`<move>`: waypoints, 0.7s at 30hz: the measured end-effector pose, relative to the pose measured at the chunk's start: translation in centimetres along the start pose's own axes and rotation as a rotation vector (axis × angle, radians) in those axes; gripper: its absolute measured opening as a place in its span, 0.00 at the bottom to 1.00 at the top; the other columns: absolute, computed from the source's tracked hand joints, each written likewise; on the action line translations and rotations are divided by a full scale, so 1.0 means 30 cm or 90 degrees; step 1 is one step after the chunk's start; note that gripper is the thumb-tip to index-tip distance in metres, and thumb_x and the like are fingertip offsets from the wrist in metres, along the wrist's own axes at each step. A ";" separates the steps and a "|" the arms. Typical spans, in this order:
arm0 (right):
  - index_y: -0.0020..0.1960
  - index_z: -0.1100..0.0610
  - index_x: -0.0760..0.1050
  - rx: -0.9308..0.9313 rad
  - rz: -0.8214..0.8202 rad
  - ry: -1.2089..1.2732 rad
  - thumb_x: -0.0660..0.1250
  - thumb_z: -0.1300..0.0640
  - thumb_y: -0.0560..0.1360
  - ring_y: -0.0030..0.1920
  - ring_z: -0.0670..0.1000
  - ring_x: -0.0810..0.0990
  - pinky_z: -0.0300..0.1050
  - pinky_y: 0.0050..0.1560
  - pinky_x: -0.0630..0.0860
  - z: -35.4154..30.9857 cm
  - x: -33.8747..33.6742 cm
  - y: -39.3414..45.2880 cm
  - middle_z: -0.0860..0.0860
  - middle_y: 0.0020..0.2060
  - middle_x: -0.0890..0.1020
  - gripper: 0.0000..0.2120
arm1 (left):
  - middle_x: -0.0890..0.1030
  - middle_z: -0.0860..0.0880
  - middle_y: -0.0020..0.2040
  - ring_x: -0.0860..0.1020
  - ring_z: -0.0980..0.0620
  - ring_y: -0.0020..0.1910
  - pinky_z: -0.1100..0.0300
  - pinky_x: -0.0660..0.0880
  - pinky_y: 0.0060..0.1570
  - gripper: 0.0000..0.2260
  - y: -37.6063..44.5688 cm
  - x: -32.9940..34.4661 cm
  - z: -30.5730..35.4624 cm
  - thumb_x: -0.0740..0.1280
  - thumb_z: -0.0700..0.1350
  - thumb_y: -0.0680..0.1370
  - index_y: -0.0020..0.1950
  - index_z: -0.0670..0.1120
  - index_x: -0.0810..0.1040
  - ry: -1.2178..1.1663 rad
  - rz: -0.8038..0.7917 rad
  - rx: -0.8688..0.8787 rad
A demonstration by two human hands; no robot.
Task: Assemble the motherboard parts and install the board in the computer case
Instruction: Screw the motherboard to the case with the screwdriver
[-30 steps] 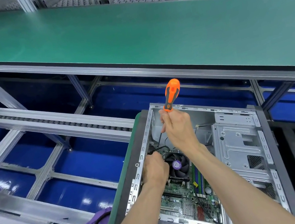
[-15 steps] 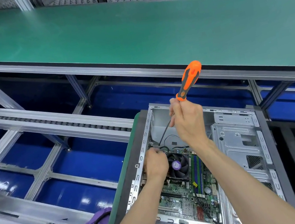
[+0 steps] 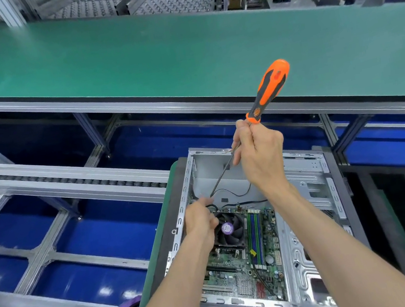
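We see the right hand (image 3: 259,154) curled around the bare metal shaft of the screwdriver (image 3: 267,91), just below its handle, fingers and thumb wrapped tight. The handle is orange with dark grey rubbery inserts and a rounded end, and it tilts up and to the right above the fist. The thin steel shaft slants down and to the left from the hand, and its tip ends right at the fingertips of the left hand (image 3: 199,222).

The left hand is low inside the case, knuckles toward us, fingers bent at the screwdriver tip; we cannot tell whether they pinch anything there. It lies against the left edge of the cooler fan (image 3: 229,230), a black round fan with a purple hub sticker, seated over finned metal.

The fan stands on the motherboard (image 3: 242,272), a green circuit board lying flat in the left half of the computer case (image 3: 309,205). Blue and green memory slots run just right of the fan. The case is bare grey sheet metal, open on top, with punched holes along its left rim and stamped panels on the right.

The case sits on a green mat with a dark edge. Far behind runs a long green-topped bench (image 3: 152,54) on aluminium framing; to the left are roller rails (image 3: 66,180) over blue flooring.
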State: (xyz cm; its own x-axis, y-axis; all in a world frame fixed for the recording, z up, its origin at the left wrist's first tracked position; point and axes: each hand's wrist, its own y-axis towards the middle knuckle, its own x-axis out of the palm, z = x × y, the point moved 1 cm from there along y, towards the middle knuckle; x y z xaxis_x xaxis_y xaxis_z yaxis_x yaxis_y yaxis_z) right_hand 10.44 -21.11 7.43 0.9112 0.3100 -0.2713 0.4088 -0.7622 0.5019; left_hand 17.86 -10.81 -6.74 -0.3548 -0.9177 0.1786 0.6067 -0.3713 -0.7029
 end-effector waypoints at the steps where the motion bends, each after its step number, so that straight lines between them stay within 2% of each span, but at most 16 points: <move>1: 0.35 0.63 0.73 0.001 0.003 0.001 0.57 0.57 0.84 0.22 0.50 0.77 0.48 0.30 0.74 -0.006 -0.002 0.001 0.53 0.25 0.77 0.21 | 0.58 0.52 0.25 0.54 0.56 0.20 0.63 0.54 0.20 0.12 0.000 0.002 0.004 0.56 0.40 0.84 0.55 0.36 0.78 -0.054 -0.021 -0.015; 5: 0.35 0.61 0.72 0.001 0.012 0.007 0.57 0.57 0.84 0.22 0.50 0.77 0.49 0.28 0.74 -0.025 -0.010 0.003 0.53 0.26 0.77 0.20 | 0.67 0.50 0.29 0.55 0.57 0.19 0.65 0.55 0.16 0.12 -0.006 0.004 0.013 0.60 0.43 0.84 0.51 0.35 0.76 -0.182 -0.094 -0.060; 9: 0.35 0.61 0.72 -0.004 0.011 0.011 0.57 0.57 0.84 0.22 0.50 0.77 0.49 0.27 0.73 -0.036 -0.013 0.003 0.53 0.26 0.77 0.20 | 0.59 0.53 0.25 0.55 0.58 0.18 0.66 0.54 0.15 0.11 -0.019 0.006 0.016 0.60 0.42 0.84 0.47 0.36 0.76 -0.276 -0.150 -0.099; 16: 0.35 0.62 0.73 0.003 0.023 0.024 0.57 0.58 0.84 0.22 0.50 0.78 0.39 0.27 0.72 -0.037 -0.023 -0.003 0.53 0.26 0.78 0.20 | 0.56 0.54 0.24 0.55 0.58 0.17 0.66 0.54 0.14 0.08 -0.025 -0.016 0.000 0.61 0.40 0.83 0.54 0.36 0.76 -0.387 -0.204 -0.115; 21: 0.36 0.63 0.74 0.014 0.015 0.032 0.57 0.58 0.84 0.22 0.49 0.78 0.41 0.29 0.74 -0.028 -0.022 -0.018 0.54 0.24 0.77 0.20 | 0.57 0.54 0.26 0.55 0.58 0.18 0.67 0.53 0.15 0.07 -0.030 -0.012 0.004 0.61 0.39 0.83 0.54 0.37 0.77 -0.437 -0.213 -0.120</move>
State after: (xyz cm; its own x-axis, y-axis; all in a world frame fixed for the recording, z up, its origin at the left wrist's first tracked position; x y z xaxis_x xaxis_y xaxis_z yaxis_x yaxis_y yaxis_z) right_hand 9.67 -20.40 8.02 0.9224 0.3194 -0.2173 0.3861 -0.7822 0.4889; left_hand 17.52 -10.17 -6.10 0.0581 -0.6657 0.7440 0.3925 -0.6700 -0.6301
